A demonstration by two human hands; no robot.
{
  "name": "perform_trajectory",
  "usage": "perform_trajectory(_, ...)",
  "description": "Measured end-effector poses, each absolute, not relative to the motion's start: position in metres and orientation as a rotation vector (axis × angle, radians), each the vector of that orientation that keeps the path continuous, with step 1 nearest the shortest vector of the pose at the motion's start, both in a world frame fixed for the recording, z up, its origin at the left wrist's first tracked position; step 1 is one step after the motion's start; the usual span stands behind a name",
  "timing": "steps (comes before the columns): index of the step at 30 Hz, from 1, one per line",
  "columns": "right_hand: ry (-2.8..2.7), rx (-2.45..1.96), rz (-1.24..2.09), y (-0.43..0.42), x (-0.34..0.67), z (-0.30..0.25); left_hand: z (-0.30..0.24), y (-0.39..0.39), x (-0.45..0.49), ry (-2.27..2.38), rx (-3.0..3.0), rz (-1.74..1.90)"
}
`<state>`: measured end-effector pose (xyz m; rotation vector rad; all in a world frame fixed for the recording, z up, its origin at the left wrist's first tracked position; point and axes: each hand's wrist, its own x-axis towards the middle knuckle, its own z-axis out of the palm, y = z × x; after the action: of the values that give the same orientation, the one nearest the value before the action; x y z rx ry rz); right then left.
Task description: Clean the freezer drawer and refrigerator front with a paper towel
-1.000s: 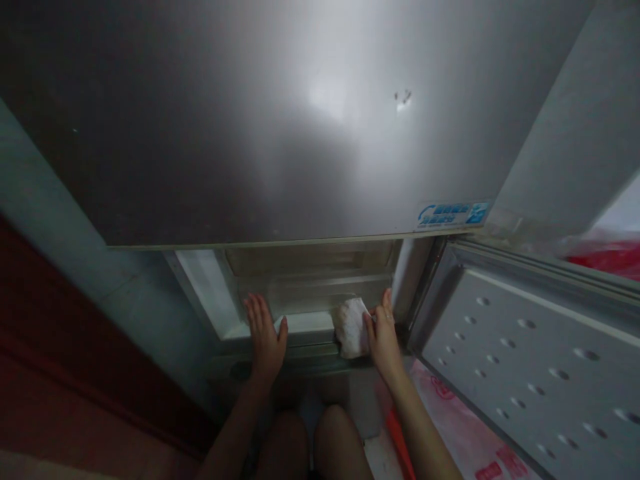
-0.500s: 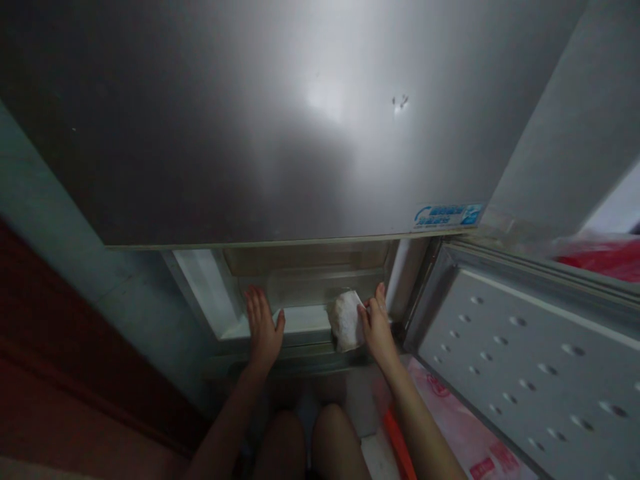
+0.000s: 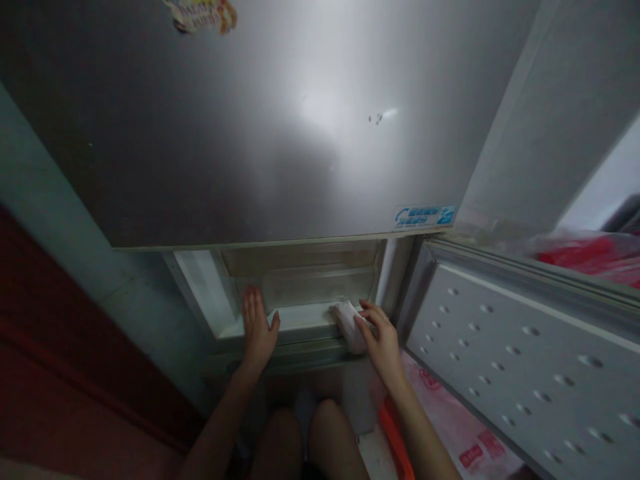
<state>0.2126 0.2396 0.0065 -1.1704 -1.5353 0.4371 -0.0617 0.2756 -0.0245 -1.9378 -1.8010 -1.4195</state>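
A whitish cloth (image 3: 349,327) hangs in folds from the fingers of my right hand (image 3: 383,339), over the front sill (image 3: 305,319) of an open lower refrigerator compartment. The thumb and fingers pinch the cloth's right edge. My left hand (image 3: 258,337) is stretched out with its thumb apart, fingertips at the left part of a translucent drawer front (image 3: 320,287). It holds nothing; whether the fingertips touch the drawer is hard to make out in the dim light.
Above is the closed silvery refrigerator door (image 3: 240,147). The lower door (image 3: 500,353), with raised dots, stands swung out to the right. A pink-and-white plastic bag (image 3: 445,420) and an orange object (image 3: 396,437) lie below it. A red-brown panel (image 3: 75,373) borders the left.
My right hand has turned, and the cloth has folded narrower, hanging lower over the sill. My left hand has hardly moved. The view has shifted slightly, showing a sticker on the upper door.
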Motion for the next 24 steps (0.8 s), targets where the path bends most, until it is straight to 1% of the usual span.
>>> perform_trajectory(3,-1.633,-1.169,0.449,0.225,0.214,0.012,-0.008,0.259,-0.045,-1.761,-2.006,-1.476)
perform_trajectory(6,-1.765,-1.213,0.477,0.212,0.213,0.017,0.013,0.233,-0.016,-1.656,-2.271,-1.476)
perform_trajectory(8,-1.877,-1.261,0.484,0.203,0.212,0.021,0.026,0.213,0.006,-1.546,-2.596,-1.321)
perform_trajectory(11,-2.039,-1.318,0.468,0.189,0.212,0.027,0.039,0.188,0.035,-1.425,-2.922,-0.944)
perform_trajectory(13,-2.118,-1.354,0.449,0.179,0.213,0.032,0.043,0.177,0.049,-1.477,-2.953,-0.769)
perform_trajectory(21,-2.287,-1.554,0.321,0.138,0.224,0.04,0.042,0.158,0.075,-1.746,-2.92,-0.31)
perform_trajectory(24,-2.236,-1.557,0.267,0.124,0.233,0.033,0.039,0.151,0.085,-1.762,-2.964,-0.252)
